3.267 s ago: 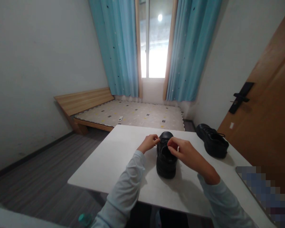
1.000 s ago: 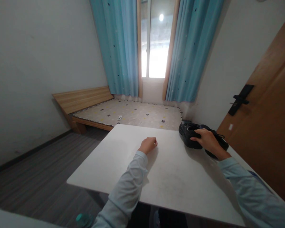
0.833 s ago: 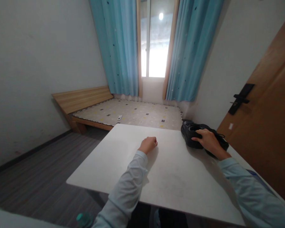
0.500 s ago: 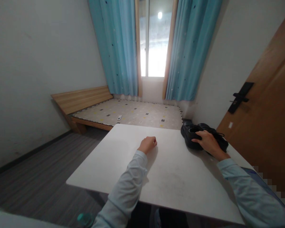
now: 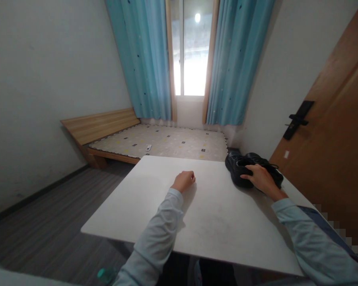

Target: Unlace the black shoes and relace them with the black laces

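On the white desk (image 5: 209,210), right of the frame's centre, a black shoe (image 5: 237,173), probably light, soft-collared and stiff-soled, is grasped by the right hand (image 5: 260,177) at its heel, seemingly the best hold, while the left hand (image 5: 183,181) is loosely clenched.

no words or numbers can be read here. the small white patch (image 5: 286,154) on the brown door (image 5: 325,131) is too little to show letters. the white remote (image 5: 148,147) on the bed (image 5: 164,137) has marks too tiny to read. the dark squares (image 5: 183,142) on the bed are too small to make out, and no brand can be read on the black shoes (image 5: 235,171) on the white counter (image 5: 205,210)
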Action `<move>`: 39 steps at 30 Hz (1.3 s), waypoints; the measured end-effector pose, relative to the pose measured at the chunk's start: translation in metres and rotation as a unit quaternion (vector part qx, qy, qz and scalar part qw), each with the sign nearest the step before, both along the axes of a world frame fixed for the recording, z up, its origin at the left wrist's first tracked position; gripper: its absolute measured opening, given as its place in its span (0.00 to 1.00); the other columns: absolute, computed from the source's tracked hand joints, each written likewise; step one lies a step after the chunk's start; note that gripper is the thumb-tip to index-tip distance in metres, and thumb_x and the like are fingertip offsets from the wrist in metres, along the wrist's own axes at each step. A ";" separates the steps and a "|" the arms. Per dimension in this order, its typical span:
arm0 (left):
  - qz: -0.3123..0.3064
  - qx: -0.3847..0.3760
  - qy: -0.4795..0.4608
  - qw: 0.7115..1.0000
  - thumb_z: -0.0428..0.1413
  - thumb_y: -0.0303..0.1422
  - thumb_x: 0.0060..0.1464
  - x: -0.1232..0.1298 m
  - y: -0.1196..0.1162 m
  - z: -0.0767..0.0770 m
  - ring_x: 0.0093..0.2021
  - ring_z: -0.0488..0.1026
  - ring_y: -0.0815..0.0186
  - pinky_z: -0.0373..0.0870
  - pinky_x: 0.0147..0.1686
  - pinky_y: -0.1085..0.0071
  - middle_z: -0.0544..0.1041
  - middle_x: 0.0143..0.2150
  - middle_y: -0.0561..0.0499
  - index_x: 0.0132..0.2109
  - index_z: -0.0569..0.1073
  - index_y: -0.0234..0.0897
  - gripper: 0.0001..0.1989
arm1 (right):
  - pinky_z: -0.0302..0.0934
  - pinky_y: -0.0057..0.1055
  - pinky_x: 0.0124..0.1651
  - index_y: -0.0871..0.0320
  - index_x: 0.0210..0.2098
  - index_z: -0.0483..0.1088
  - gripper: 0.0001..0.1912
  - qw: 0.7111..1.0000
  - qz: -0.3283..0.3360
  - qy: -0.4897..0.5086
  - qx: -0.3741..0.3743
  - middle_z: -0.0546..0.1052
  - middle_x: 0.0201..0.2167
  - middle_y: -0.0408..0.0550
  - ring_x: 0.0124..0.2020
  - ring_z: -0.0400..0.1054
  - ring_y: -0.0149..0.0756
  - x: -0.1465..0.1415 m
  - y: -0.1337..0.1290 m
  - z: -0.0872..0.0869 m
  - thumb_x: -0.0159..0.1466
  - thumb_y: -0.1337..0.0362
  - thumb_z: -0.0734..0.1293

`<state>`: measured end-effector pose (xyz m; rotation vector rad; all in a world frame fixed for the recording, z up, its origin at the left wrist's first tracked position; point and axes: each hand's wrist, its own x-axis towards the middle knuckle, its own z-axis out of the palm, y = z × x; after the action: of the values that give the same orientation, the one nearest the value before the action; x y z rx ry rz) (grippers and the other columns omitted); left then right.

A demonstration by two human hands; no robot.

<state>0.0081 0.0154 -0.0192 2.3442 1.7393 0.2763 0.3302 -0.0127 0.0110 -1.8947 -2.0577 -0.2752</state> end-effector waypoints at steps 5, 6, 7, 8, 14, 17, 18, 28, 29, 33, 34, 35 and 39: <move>-0.002 -0.001 0.001 1.000 0.48 0.33 0.56 0.000 -0.001 0.001 0.43 0.74 0.61 0.68 0.41 0.69 0.77 0.43 0.45 0.42 0.74 0.39 0.12 | 0.61 0.33 0.39 0.61 0.46 0.72 0.19 1.000 -0.008 -0.012 -0.012 0.75 0.37 0.57 0.38 0.71 0.44 0.002 -0.001 0.000 0.58 0.56 0.67; -0.002 -0.001 0.001 1.000 0.48 0.33 0.56 0.000 -0.001 0.001 0.43 0.74 0.61 0.68 0.41 0.69 0.77 0.43 0.45 0.42 0.74 0.39 0.12 | 0.61 0.33 0.39 0.60 0.45 0.72 0.19 1.000 -0.009 -0.016 -0.015 0.76 0.36 0.56 0.38 0.71 0.44 0.003 -0.001 0.000 0.58 0.56 0.67; -0.002 -0.001 0.001 1.000 0.48 0.33 0.56 0.000 -0.001 0.001 0.43 0.74 0.61 0.68 0.41 0.69 0.78 0.43 0.45 0.42 0.74 0.39 0.12 | 0.60 0.32 0.38 0.60 0.45 0.72 0.19 1.000 -0.009 -0.021 -0.019 0.76 0.36 0.56 0.38 0.71 0.44 0.003 -0.001 0.000 0.58 0.56 0.67; -0.002 -0.001 0.001 1.000 0.48 0.33 0.56 0.000 -0.001 0.001 0.43 0.74 0.61 0.68 0.41 0.69 0.78 0.43 0.45 0.42 0.74 0.39 0.12 | 0.60 0.32 0.38 0.60 0.43 0.73 0.18 0.999 -0.008 -0.026 -0.024 0.76 0.35 0.56 0.38 0.71 0.44 0.003 -0.001 0.001 0.58 0.55 0.67; -0.001 0.000 0.004 1.000 0.48 0.33 0.56 0.001 -0.001 -0.001 0.43 0.75 0.60 0.68 0.41 0.69 0.78 0.42 0.45 0.42 0.74 0.39 0.12 | 0.59 0.33 0.37 0.60 0.39 0.73 0.16 0.997 -0.008 -0.054 -0.048 0.78 0.37 0.55 0.40 0.71 0.46 0.004 -0.003 0.005 0.57 0.55 0.67; -0.001 -0.002 0.005 1.000 0.48 0.33 0.56 0.000 0.002 -0.002 0.43 0.75 0.62 0.68 0.41 0.69 0.78 0.42 0.45 0.42 0.74 0.39 0.12 | 0.60 0.35 0.37 0.60 0.41 0.72 0.18 0.996 -0.022 -0.063 -0.065 0.78 0.38 0.56 0.41 0.72 0.49 0.003 -0.001 0.008 0.57 0.54 0.67; -0.001 -0.004 0.005 1.000 0.48 0.34 0.56 0.000 0.003 -0.002 0.43 0.74 0.62 0.68 0.41 0.70 0.78 0.42 0.45 0.42 0.74 0.39 0.12 | 0.60 0.35 0.37 0.60 0.42 0.72 0.18 0.995 -0.024 -0.062 -0.075 0.78 0.38 0.57 0.41 0.72 0.49 0.003 0.001 0.010 0.57 0.54 0.67; 0.000 -0.005 0.007 1.000 0.48 0.34 0.57 -0.002 0.005 -0.003 0.43 0.74 0.62 0.68 0.41 0.69 0.78 0.43 0.45 0.43 0.74 0.39 0.12 | 0.58 0.32 0.33 0.59 0.36 0.71 0.19 0.990 -0.027 -0.001 -0.142 0.78 0.34 0.55 0.35 0.73 0.44 -0.009 0.017 0.029 0.60 0.49 0.63; 0.000 -0.005 0.007 1.000 0.48 0.34 0.57 -0.001 0.004 -0.003 0.43 0.74 0.62 0.68 0.41 0.69 0.77 0.43 0.45 0.43 0.74 0.39 0.12 | 0.58 0.32 0.32 0.59 0.35 0.71 0.20 0.990 -0.033 0.004 -0.136 0.78 0.33 0.55 0.33 0.73 0.43 -0.010 0.017 0.030 0.60 0.48 0.62; -0.003 -0.007 0.006 1.000 0.48 0.34 0.57 0.000 0.002 -0.001 0.43 0.74 0.62 0.68 0.41 0.69 0.78 0.43 0.45 0.43 0.74 0.40 0.12 | 0.54 0.30 0.27 0.58 0.32 0.71 0.18 0.993 -0.039 0.009 -0.109 0.78 0.30 0.52 0.30 0.72 0.41 -0.010 0.018 0.030 0.60 0.49 0.61; -0.003 -0.006 0.006 1.000 0.48 0.34 0.57 0.000 0.002 -0.001 0.43 0.74 0.61 0.68 0.41 0.69 0.78 0.43 0.45 0.43 0.74 0.39 0.12 | 0.54 0.30 0.27 0.57 0.31 0.71 0.17 0.994 -0.036 0.009 -0.103 0.78 0.29 0.52 0.30 0.72 0.41 -0.010 0.018 0.029 0.60 0.50 0.62; -0.003 -0.007 0.006 1.000 0.48 0.34 0.57 0.000 0.002 -0.001 0.43 0.74 0.61 0.68 0.41 0.69 0.78 0.42 0.45 0.42 0.74 0.39 0.12 | 0.53 0.30 0.27 0.57 0.30 0.71 0.16 0.995 -0.034 0.008 -0.098 0.78 0.29 0.51 0.30 0.72 0.41 -0.010 0.019 0.028 0.60 0.51 0.62; 0.000 -0.006 0.008 1.000 0.48 0.34 0.57 0.001 0.001 -0.001 0.42 0.75 0.61 0.68 0.40 0.69 0.78 0.42 0.45 0.42 0.74 0.39 0.12 | 0.52 0.29 0.25 0.57 0.31 0.72 0.14 0.996 -0.040 0.006 -0.078 0.78 0.28 0.50 0.29 0.72 0.40 -0.012 0.017 0.028 0.59 0.53 0.63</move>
<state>0.0089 0.0168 -0.0202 2.3443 1.7423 0.2460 0.3185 0.0046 0.0388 -2.0688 -2.0523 -0.1249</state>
